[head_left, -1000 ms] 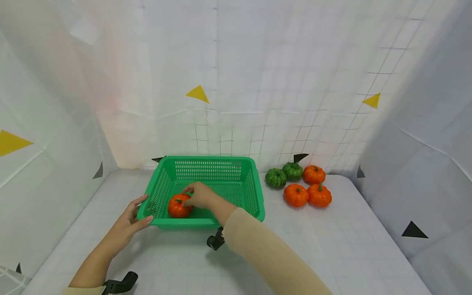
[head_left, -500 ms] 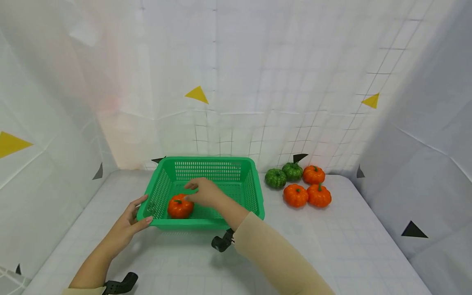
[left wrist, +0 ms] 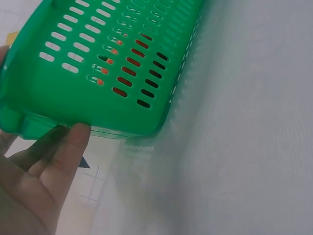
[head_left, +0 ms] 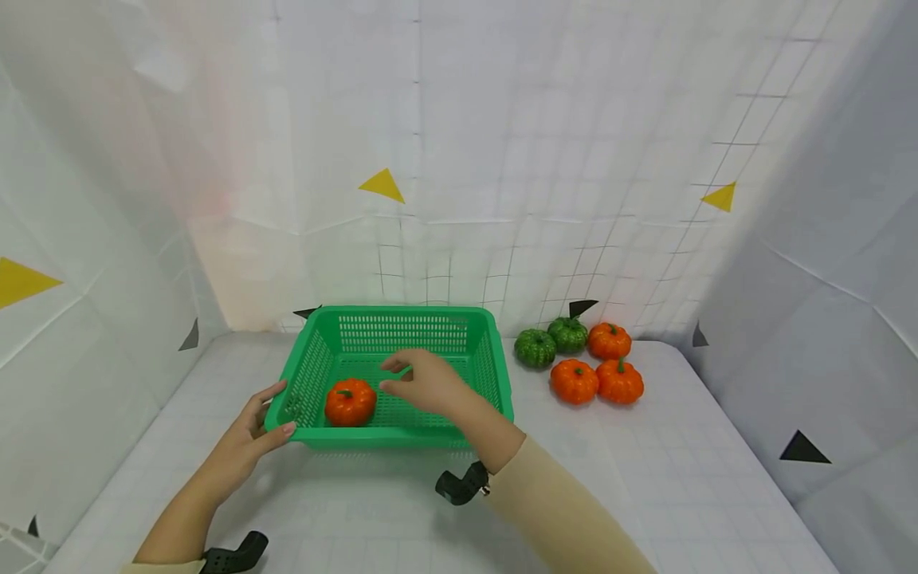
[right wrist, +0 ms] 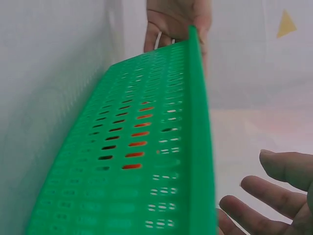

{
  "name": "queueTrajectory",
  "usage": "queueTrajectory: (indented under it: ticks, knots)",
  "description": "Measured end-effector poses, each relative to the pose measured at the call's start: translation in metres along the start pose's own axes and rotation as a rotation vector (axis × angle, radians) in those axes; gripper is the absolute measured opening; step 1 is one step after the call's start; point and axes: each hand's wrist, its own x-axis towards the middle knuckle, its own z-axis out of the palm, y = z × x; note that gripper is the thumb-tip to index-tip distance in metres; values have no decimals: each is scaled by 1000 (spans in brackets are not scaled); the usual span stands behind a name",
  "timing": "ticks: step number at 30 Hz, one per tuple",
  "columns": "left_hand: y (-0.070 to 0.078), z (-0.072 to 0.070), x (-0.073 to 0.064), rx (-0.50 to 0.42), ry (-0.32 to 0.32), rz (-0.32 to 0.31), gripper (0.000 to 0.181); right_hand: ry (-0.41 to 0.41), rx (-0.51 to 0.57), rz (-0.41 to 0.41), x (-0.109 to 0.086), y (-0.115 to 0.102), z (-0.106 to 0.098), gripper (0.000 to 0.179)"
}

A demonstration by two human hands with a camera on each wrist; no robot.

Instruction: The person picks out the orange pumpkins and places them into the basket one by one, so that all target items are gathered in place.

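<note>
A green slotted basket (head_left: 373, 435) stands on the white table. One orange pumpkin (head_left: 350, 402) lies in its front left part, and shows as orange through the slots (left wrist: 129, 61) (right wrist: 139, 142). My left hand (head_left: 253, 428) holds the basket's front left corner, thumb on the front rim and fingers along the left side; the left wrist view shows the thumb (left wrist: 68, 147) under the rim of the basket (left wrist: 98, 58). My right hand (head_left: 425, 383) hovers over the basket's middle, fingers relaxed and spread, holding nothing, just right of the pumpkin. The right wrist view shows those fingers (right wrist: 266, 196) beside the basket wall (right wrist: 146, 161).
To the right of the basket lie two green pumpkins (head_left: 535, 347) (head_left: 568, 334) and three orange ones (head_left: 609, 340) (head_left: 574, 380) (head_left: 620, 381). White gridded walls with yellow and black triangles close in the table at the back and both sides.
My right hand has let go of the orange pumpkin and drawn back to the right. The pumpkin stays in the basket. The left hand has not moved.
</note>
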Motion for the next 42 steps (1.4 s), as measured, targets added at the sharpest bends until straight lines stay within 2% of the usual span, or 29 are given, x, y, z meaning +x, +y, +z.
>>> queueTrajectory:
  ticks: [11,18,24,35,42]
  knots:
    - [0,3,0,-26,0,-5,76,16,21,-33,-29,9,-18,31]
    - [-3,3,0,-24,1,-7,76,26,35,-19,-47,13,-28,31]
    - [-2,2,0,-14,-5,-8,77,45,5,-20,-58,19,-39,31]
    - [-3,2,0,-20,11,-13,77,137,-13,24,-80,42,-64,28]
    - [-1,2,-1,-12,11,-15,77,181,6,12,-95,53,-83,33]
